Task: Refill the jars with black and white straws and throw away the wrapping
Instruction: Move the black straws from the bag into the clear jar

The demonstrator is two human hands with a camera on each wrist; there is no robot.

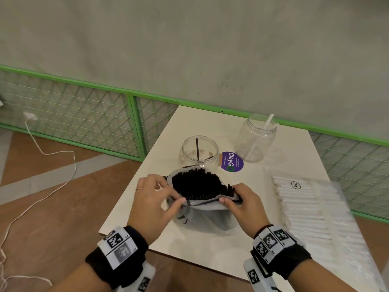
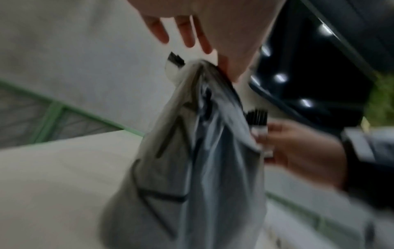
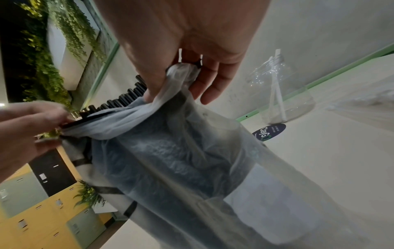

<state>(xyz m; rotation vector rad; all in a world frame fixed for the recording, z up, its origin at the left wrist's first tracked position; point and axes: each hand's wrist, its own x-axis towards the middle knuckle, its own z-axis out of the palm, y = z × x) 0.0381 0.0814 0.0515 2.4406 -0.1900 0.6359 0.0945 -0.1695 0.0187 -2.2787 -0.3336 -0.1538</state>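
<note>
A clear plastic wrapping [image 1: 202,216] full of black straws [image 1: 200,184] stands on the white table [image 1: 210,245], its top open. My left hand [image 1: 166,197] pinches the wrapping's near edge at the left. My right hand [image 1: 233,200] pinches the same edge at the right. In the right wrist view the right hand [image 3: 177,80] bunches the wrapping [image 3: 170,151] beside the black straws [image 3: 119,102]. The left wrist view is blurred and shows the wrapping [image 2: 192,151] hanging from the left hand [image 2: 221,67]. Behind stand a clear jar [image 1: 199,152] holding one black straw and a second clear jar [image 1: 255,138] holding one white straw.
A sealed pack of white straws [image 1: 311,209] lies at the table's right side. A purple round sticker [image 1: 231,161] sits between the jars. A green wire fence [image 1: 130,119] runs behind the table. A white cable [image 1: 42,152] trails over the floor on the left.
</note>
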